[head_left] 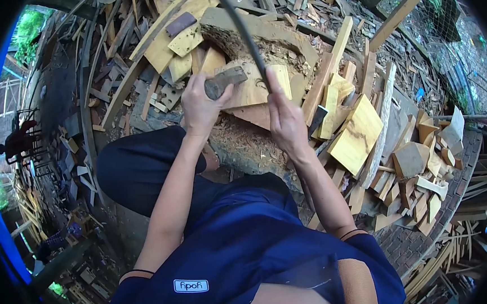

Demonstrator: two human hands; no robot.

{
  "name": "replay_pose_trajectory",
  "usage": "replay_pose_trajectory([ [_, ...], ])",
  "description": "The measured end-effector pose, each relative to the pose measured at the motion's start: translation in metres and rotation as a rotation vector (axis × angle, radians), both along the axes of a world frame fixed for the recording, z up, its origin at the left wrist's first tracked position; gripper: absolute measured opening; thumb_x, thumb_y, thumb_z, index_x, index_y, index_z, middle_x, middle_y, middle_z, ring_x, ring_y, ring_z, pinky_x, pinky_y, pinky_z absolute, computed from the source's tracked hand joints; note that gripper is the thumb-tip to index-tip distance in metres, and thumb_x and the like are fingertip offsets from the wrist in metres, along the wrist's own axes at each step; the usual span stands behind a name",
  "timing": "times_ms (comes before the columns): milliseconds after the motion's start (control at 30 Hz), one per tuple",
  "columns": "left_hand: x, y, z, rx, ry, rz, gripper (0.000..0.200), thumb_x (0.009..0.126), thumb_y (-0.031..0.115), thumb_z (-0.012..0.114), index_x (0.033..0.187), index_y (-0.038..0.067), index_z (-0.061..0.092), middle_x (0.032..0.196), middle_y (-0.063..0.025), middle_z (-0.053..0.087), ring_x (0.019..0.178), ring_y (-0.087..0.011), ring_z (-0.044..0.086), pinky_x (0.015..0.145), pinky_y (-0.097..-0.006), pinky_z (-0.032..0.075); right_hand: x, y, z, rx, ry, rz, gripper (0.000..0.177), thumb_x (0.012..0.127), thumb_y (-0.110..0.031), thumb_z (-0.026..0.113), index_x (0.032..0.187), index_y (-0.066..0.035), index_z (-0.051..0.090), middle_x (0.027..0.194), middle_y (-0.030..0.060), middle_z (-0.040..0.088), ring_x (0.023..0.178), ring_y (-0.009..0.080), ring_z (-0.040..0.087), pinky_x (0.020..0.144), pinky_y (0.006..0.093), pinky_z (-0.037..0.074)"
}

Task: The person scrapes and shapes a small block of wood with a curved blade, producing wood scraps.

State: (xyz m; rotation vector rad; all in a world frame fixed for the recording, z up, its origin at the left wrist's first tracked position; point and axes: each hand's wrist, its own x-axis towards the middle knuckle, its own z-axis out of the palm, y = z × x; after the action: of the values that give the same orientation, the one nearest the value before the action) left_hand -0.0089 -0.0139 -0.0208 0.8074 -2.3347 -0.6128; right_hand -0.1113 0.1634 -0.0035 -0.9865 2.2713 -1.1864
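My left hand (200, 103) is closed around a short, dark grey-brown block of wood (228, 81), rounded at its near end. My right hand (285, 115) grips a long, dark curved rod (240, 25) that arcs up and to the left from my fist; what kind of tool it is I cannot tell. Between my hands lies a pale yellow wood piece (251, 96) with a small dark curved mark on its face. It rests on a rough, chip-covered wooden block (248, 143) in front of my lap. The grey block overlaps the yellow piece's left part.
A thick, rough slab (252, 27) stands behind the work. Yellow offcuts and a purple-brown block (181, 24) lie at upper left. To the right are a yellow board (356, 135), a dark blade-like piece (317, 120) and a heap of cut wood (419, 168). Scraps cover the ground.
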Motion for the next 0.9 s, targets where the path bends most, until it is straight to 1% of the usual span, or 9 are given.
replay_pose_trajectory([
  [133, -0.005, -0.012, 0.004, 0.053, -0.063, 0.002, 0.042, 0.071, 0.029, 0.087, 0.091, 0.001, 0.062, 0.084, -0.0164, 0.066, 0.079, -0.0324, 0.068, 0.071, -0.0389, 0.053, -0.004, -0.01, 0.013, -0.489, 0.244, -0.042, 0.067, 0.096, -0.003, 0.054, 0.155, -0.027, 0.033, 0.082, 0.0166, 0.062, 0.065, 0.0331, 0.063, 0.061, 0.0438, 0.049],
  [200, -0.008, -0.017, 0.005, 0.041, -0.053, -0.016, 0.042, 0.071, 0.029, 0.087, 0.089, 0.001, 0.062, 0.081, -0.0159, 0.066, 0.074, -0.0306, 0.068, 0.068, -0.0382, 0.053, 0.004, -0.003, -0.016, -0.219, 0.152, -0.023, 0.066, 0.096, -0.005, 0.054, 0.154, -0.028, 0.034, 0.076, 0.0181, 0.062, 0.063, 0.0338, 0.063, 0.06, 0.0458, 0.05],
  [267, -0.011, -0.024, 0.003, 0.118, -0.044, -0.021, 0.041, 0.071, 0.029, 0.087, 0.088, 0.002, 0.062, 0.076, -0.0151, 0.068, 0.069, -0.0278, 0.069, 0.065, -0.0359, 0.053, 0.008, 0.006, -0.07, 0.245, 0.155, 0.096, 0.058, 0.102, -0.015, 0.044, 0.156, -0.028, 0.028, 0.083, 0.0319, 0.065, 0.072, 0.0461, 0.067, 0.067, 0.0574, 0.048],
  [533, -0.004, -0.038, -0.007, 0.327, -0.041, 0.023, 0.041, 0.071, 0.031, 0.087, 0.083, 0.002, 0.061, 0.069, -0.0139, 0.065, 0.063, -0.0266, 0.066, 0.062, -0.037, 0.052, 0.005, -0.001, -0.015, -0.035, 0.0, -0.014, 0.059, 0.1, -0.013, 0.049, 0.155, -0.025, 0.031, 0.077, 0.0252, 0.063, 0.068, 0.0434, 0.063, 0.062, 0.0513, 0.047],
  [600, -0.004, -0.034, 0.002, 0.281, -0.062, 0.021, 0.041, 0.071, 0.031, 0.087, 0.083, 0.002, 0.061, 0.07, -0.0141, 0.066, 0.063, -0.0261, 0.066, 0.063, -0.0369, 0.052, 0.002, -0.007, 0.009, -0.308, 0.1, -0.054, 0.062, 0.1, -0.007, 0.049, 0.156, -0.024, 0.03, 0.071, 0.0228, 0.058, 0.054, 0.0289, 0.054, 0.057, 0.0405, 0.048],
  [667, -0.003, -0.035, 0.002, 0.33, -0.062, 0.024, 0.04, 0.071, 0.03, 0.087, 0.083, 0.002, 0.061, 0.07, -0.0146, 0.066, 0.064, -0.0262, 0.067, 0.063, -0.0368, 0.052, 0.002, -0.01, 0.015, -0.406, 0.214, -0.082, 0.063, 0.099, -0.005, 0.05, 0.156, -0.024, 0.031, 0.078, 0.0243, 0.062, 0.056, 0.0291, 0.057, 0.057, 0.0405, 0.049],
  [733, -0.004, -0.03, 0.008, 0.314, -0.065, 0.03, 0.041, 0.07, 0.03, 0.087, 0.083, 0.002, 0.06, 0.072, -0.0153, 0.066, 0.066, -0.0281, 0.068, 0.064, -0.0374, 0.053, 0.01, -0.004, -0.014, -0.224, 0.169, -0.042, 0.06, 0.1, -0.008, 0.049, 0.156, -0.024, 0.032, 0.082, 0.0261, 0.065, 0.06, 0.0301, 0.062, 0.059, 0.0418, 0.051],
  [800, -0.013, -0.027, 0.013, 0.285, -0.052, 0.031, 0.042, 0.069, 0.03, 0.087, 0.084, 0.002, 0.06, 0.074, -0.0159, 0.067, 0.068, -0.03, 0.068, 0.065, -0.0381, 0.053, 0.015, 0.005, -0.058, 0.257, 0.148, 0.093, 0.058, 0.103, -0.017, 0.044, 0.157, -0.027, 0.026, 0.075, 0.0294, 0.064, 0.067, 0.0425, 0.066, 0.06, 0.0529, 0.048],
  [900, -0.024, -0.029, 0.014, 0.182, -0.124, -0.027, 0.044, 0.067, 0.029, 0.086, 0.086, 0.001, 0.058, 0.081, -0.0187, 0.067, 0.078, -0.0364, 0.068, 0.069, -0.0414, 0.054, 0.013, 0.006, -0.067, 0.13, 0.106, 0.057, 0.061, 0.101, -0.02, 0.045, 0.156, -0.032, 0.024, 0.075, 0.0257, 0.065, 0.068, 0.0436, 0.066, 0.062, 0.054, 0.051],
])
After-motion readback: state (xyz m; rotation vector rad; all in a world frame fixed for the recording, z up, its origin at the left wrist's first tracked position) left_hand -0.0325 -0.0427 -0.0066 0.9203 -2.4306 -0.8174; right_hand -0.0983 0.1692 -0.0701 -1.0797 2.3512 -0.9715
